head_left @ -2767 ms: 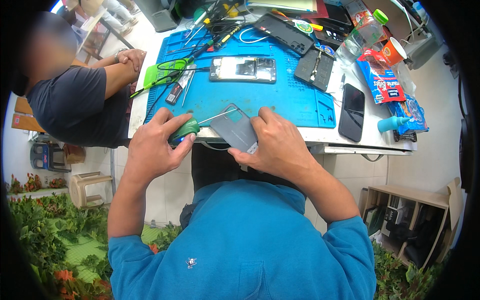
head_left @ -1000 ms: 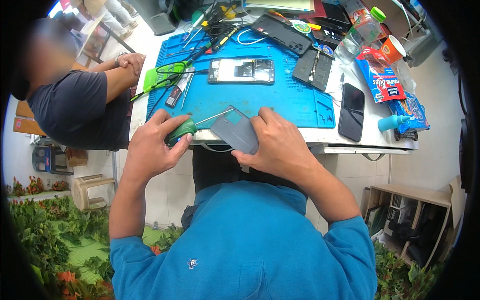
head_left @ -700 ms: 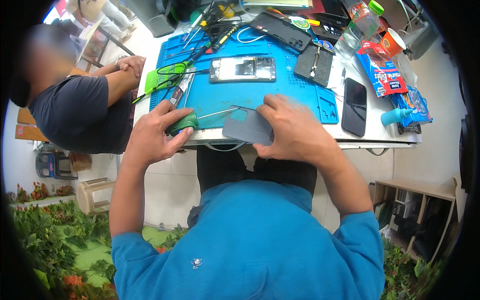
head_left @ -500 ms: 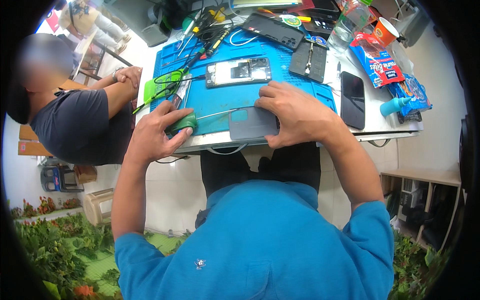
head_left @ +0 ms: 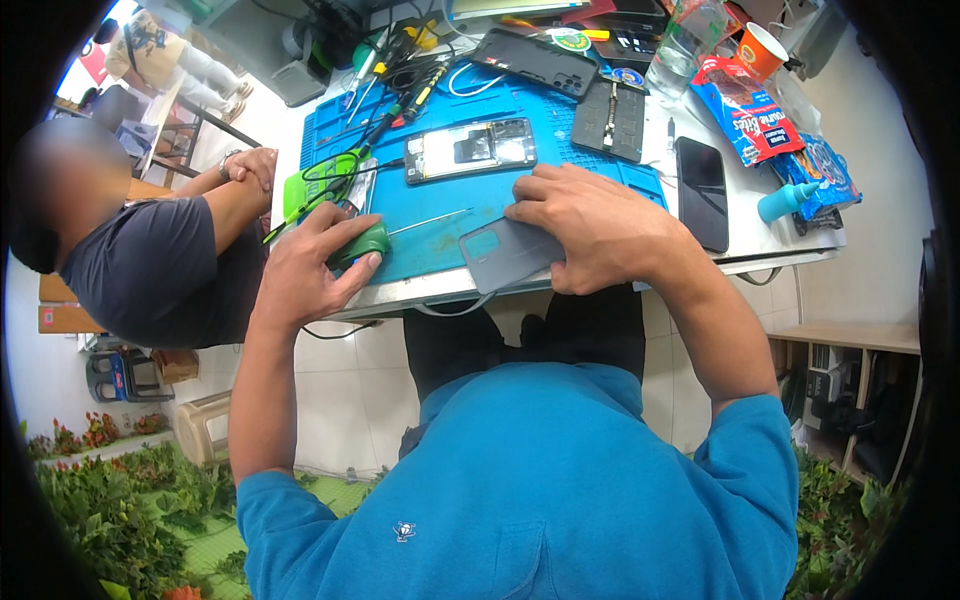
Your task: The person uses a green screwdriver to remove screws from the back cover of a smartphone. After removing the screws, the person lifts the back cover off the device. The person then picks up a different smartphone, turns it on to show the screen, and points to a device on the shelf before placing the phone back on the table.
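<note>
My left hand (head_left: 325, 262) is closed round a rounded green tool (head_left: 369, 243) with a long, thin metal shaft pointing right over the blue mat (head_left: 420, 245); its exact kind is unclear. In my right hand (head_left: 592, 228) a dark grey phone back cover (head_left: 505, 257) with a camera cutout is pinched by its right part, tilted over the mat's front edge. The shaft's tip ends close to the cover's upper left corner, apart from it. Beyond both hands lies an opened phone (head_left: 470, 150) with its inner parts showing and a dark cable at its left end.
Behind are a dark phone (head_left: 533, 64), a dark phone part (head_left: 608, 118) and tangled cables. On the right lie a black phone (head_left: 702, 195), snack packets (head_left: 745, 110), a teal bottle (head_left: 788, 202) and a paper cup (head_left: 760, 52). A person (head_left: 140, 260) sits at the left with folded arms.
The back cover has turned clockwise and tilted, its right end coming lower and away from the metal shaft. My right hand has shifted slightly right; my left hand keeps its hold.
</note>
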`<state>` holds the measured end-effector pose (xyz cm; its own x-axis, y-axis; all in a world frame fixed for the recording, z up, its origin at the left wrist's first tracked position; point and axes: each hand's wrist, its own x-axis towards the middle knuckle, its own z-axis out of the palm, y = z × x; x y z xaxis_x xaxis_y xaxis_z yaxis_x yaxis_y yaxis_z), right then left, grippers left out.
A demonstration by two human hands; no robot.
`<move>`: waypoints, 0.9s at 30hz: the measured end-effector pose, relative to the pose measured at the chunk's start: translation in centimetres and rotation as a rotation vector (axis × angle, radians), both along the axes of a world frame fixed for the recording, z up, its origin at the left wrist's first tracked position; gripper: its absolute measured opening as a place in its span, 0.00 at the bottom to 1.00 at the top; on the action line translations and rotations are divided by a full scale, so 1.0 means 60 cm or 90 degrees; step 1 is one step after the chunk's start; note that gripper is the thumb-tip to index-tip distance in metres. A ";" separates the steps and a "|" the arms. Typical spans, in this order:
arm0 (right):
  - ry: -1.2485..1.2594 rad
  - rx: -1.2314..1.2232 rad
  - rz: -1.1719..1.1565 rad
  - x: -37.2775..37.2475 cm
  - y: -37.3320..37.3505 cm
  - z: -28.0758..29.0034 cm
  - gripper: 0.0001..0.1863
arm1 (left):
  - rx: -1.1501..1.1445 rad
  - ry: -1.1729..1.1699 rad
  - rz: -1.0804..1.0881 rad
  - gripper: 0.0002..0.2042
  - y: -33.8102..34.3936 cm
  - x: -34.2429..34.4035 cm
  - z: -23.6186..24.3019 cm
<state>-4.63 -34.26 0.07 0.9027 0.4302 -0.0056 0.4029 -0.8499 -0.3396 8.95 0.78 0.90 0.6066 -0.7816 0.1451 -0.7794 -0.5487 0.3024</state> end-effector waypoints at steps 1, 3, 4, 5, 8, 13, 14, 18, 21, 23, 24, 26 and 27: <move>-0.009 0.001 0.001 -0.001 0.000 -0.003 0.38 | 0.001 0.000 -0.002 0.22 0.003 -0.002 0.004; -0.009 -0.002 -0.004 -0.003 0.001 -0.004 0.38 | 0.003 0.014 -0.010 0.22 0.005 -0.007 0.005; -0.001 -0.006 -0.007 -0.003 0.002 -0.001 0.38 | 0.005 0.027 -0.013 0.22 0.005 -0.011 0.005; 0.007 -0.010 -0.011 -0.003 0.004 0.000 0.38 | 0.007 0.039 -0.016 0.21 0.006 -0.014 0.005; 0.006 -0.021 -0.015 -0.005 0.005 -0.003 0.38 | -0.007 0.041 -0.026 0.21 0.008 -0.019 -0.002; -0.012 -0.026 -0.016 -0.008 0.007 -0.005 0.38 | 0.001 0.067 -0.020 0.23 0.005 -0.024 0.001; -0.012 -0.029 -0.017 -0.008 0.007 -0.005 0.38 | -0.003 0.063 -0.021 0.23 0.005 -0.024 0.000; 0.004 -0.033 -0.019 -0.007 0.008 -0.001 0.39 | 0.001 0.062 -0.014 0.23 0.001 -0.028 0.001; -0.006 -0.036 -0.022 -0.009 0.008 -0.005 0.39 | 0.001 0.061 -0.016 0.22 -0.005 -0.029 0.001; -0.014 -0.040 -0.029 -0.009 0.009 -0.008 0.39 | -0.008 0.049 -0.020 0.22 -0.006 -0.028 -0.005; -0.014 -0.037 -0.026 -0.009 0.009 -0.007 0.39 | -0.009 0.051 -0.018 0.22 -0.007 -0.029 -0.006; -0.017 -0.032 -0.021 -0.009 0.009 -0.004 0.39 | -0.010 0.055 -0.014 0.22 -0.009 -0.030 -0.008; -0.019 -0.029 -0.019 -0.009 0.010 -0.004 0.39 | -0.010 0.055 -0.014 0.22 -0.009 -0.030 -0.007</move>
<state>-5.15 -33.68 -0.17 0.9152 0.4030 0.0026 0.3866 -0.8761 -0.2881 7.14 0.25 0.46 0.6000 -0.7930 0.1054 -0.7619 -0.5263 0.3774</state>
